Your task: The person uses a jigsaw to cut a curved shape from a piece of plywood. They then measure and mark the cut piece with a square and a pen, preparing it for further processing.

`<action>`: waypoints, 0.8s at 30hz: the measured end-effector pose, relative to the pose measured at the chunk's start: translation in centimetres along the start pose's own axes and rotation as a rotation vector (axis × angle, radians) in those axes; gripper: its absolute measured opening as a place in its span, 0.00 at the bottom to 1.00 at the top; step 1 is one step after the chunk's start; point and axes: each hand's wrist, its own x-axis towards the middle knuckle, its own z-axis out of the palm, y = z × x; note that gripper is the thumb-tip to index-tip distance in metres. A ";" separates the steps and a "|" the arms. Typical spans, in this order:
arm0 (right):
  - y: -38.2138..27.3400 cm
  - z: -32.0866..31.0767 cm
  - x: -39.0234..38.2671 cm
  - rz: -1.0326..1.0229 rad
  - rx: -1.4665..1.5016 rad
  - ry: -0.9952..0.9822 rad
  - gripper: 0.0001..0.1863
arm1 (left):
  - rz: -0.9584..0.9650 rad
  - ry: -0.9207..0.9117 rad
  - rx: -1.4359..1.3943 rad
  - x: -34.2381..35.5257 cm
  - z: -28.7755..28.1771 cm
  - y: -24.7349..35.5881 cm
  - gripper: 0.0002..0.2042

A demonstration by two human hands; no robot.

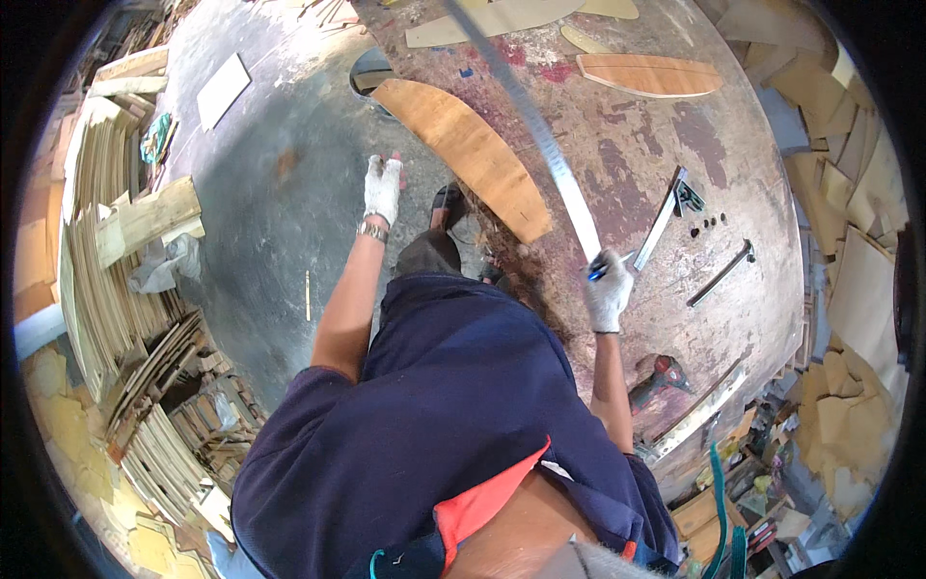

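My right hand [609, 291], in a white glove, is closed around the near end of a long steel ruler [562, 174]. The ruler slants up and left over the worktable [637, 145], and its far part is blurred. A small blue pen-like thing [598, 272] also shows in that hand. My left hand [383, 189], gloved with fingertips bare, is held out over the dark floor with fingers apart and nothing in it. To its right, a curved plywood piece [473, 159] lies along the table's edge, its far end sticking out past it.
On the table lie a combination square [660, 220], a hammer [721, 274], a red-and-black power drill [661, 382] and another curved wooden piece [651, 75]. Stacked curved wood strips [96, 232] stand at the left. Sheet offcuts [858, 289] are heaped beyond the table's right edge.
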 end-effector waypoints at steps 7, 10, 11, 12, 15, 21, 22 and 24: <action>-3.3 4.2 -3.9 0.113 -0.160 -0.181 0.13 | -0.007 -0.214 0.057 14.2 1.8 -1.3 0.24; -4.9 5.5 -3.5 0.105 -0.228 -0.166 0.13 | 0.012 -0.208 0.153 17.2 4.0 -2.5 0.22; -5.1 5.7 -3.8 0.113 -0.281 -0.159 0.13 | -0.112 -0.282 0.188 15.6 5.5 -0.1 0.22; -5.5 6.1 -3.9 0.107 -0.321 -0.160 0.13 | -0.124 -0.229 0.220 14.3 6.1 2.6 0.22; -6.3 8.9 -3.9 0.114 -0.322 -0.160 0.15 | 0.210 -0.016 0.082 18.9 4.4 -1.7 0.28; -6.3 10.1 -4.8 0.210 -0.436 -0.283 0.18 | 0.027 -0.067 0.052 23.1 4.2 3.8 0.28; -6.2 10.0 -4.7 0.226 -0.453 -0.317 0.18 | -0.027 -0.098 0.050 23.9 4.1 4.3 0.26; -6.1 9.9 -4.1 0.243 -0.440 -0.326 0.19 | 0.067 -0.154 0.072 25.1 3.6 4.0 0.23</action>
